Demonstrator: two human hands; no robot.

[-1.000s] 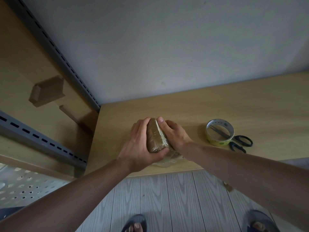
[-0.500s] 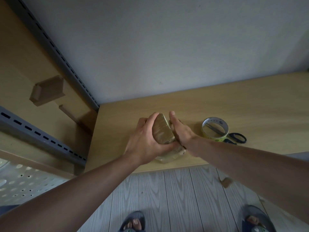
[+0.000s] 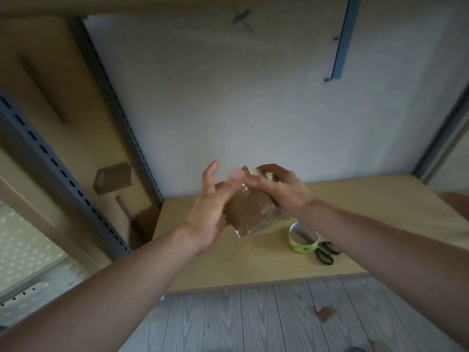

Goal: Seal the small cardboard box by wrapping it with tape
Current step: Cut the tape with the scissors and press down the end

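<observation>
The small brown cardboard box (image 3: 247, 212), shiny with clear tape, is lifted off the wooden table (image 3: 228, 268) and tilted between both hands. My left hand (image 3: 209, 214) supports its left face with the palm, fingers spread upward. My right hand (image 3: 276, 186) grips its top right corner, fingers curled over the edge. Loose clear tape hangs crinkled from the box's lower right side. The tape roll (image 3: 303, 237), white with a yellow-green rim, lies flat on the table to the right, below my right forearm.
Black-handled scissors (image 3: 324, 252) lie partly under the tape roll, near the table's front edge. A slotted metal upright (image 3: 121, 118) and wooden side panels stand at the left. Cardboard scraps (image 3: 324, 313) lie on the grey plank floor.
Both hands have raised the box from the table and tipped it. The view has swung upward, showing more wall. My left fingers have opened out.
</observation>
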